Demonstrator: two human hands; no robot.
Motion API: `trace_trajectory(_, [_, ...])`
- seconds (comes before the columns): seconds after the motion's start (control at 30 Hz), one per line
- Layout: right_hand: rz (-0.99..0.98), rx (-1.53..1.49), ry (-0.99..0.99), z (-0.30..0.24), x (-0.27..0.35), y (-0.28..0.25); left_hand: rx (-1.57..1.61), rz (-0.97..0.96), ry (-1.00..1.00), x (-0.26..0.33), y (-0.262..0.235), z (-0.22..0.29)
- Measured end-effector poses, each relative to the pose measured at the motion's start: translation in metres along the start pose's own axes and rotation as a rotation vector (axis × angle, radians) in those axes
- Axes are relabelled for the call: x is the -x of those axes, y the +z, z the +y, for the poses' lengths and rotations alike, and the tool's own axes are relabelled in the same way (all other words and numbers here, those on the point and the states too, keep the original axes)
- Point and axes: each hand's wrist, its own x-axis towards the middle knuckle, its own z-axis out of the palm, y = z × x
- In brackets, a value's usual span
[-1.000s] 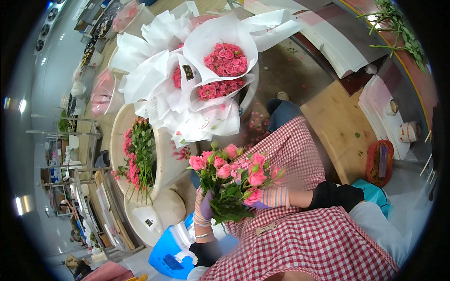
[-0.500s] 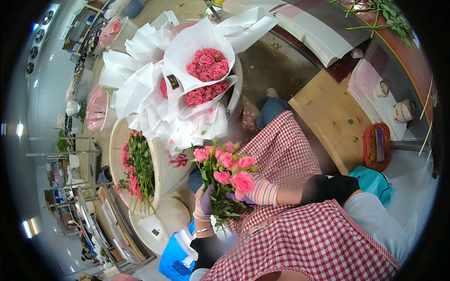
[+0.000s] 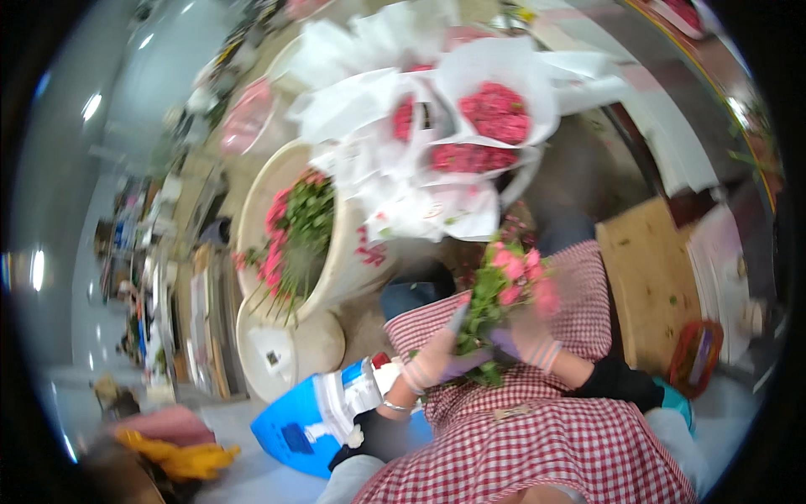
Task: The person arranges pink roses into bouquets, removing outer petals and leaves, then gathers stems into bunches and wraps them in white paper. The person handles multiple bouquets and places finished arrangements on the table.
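Note:
A bunch of pink roses (image 3: 514, 270) with green leaves and stems is in front of my lap, its blooms tilted up and to the right. My left hand (image 3: 441, 357), in a glove with purple fingertips, closes round the leafy stems from the left. From the right, my right hand (image 3: 529, 338), gloved with a striped cuff, grips the bunch just under the blooms. Motion blur softens both hands, and leaves partly cover their fingers. A red-checked apron (image 3: 520, 445) lies under them.
White-wrapped rose bouquets (image 3: 495, 118) stand in a tub ahead. To the left, a cream bin (image 3: 348, 244) holds loose roses, with a round white container (image 3: 315, 349) nearer. A blue package (image 3: 311, 420) sits beside my left arm; a wooden board (image 3: 646, 277) and red basket (image 3: 695, 357) are right.
The view has swung, so the surroundings sit further right. The bunch now leans away with its blooms to the upper right, and my left hand has shifted along its leafy stems.

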Motion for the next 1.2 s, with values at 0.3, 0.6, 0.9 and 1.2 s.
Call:
trace_trajectory(0.3, [0.081, -0.512, 0.103, -0.082, -0.035, -0.076, -0.861, 0.709, -0.077, 0.030, -0.223, 0.038])
trace_trajectory(0.6, [0.048, -0.605, 0.275, 0.048, 0.007, -0.006, -0.908, 0.559, 0.056, -0.095, -0.220, -0.005])
trace_trajectory(0.9, [0.086, -0.409, 0.230, 0.045, 0.006, -0.045, -0.966, 0.230, 0.239, -0.263, -0.100, 0.050])
trace_trajectory(1.2, [0.246, -0.423, 0.107, 0.036, 0.000, -0.109, -1.365, 0.203, 0.214, -0.319, -0.077, 0.047])
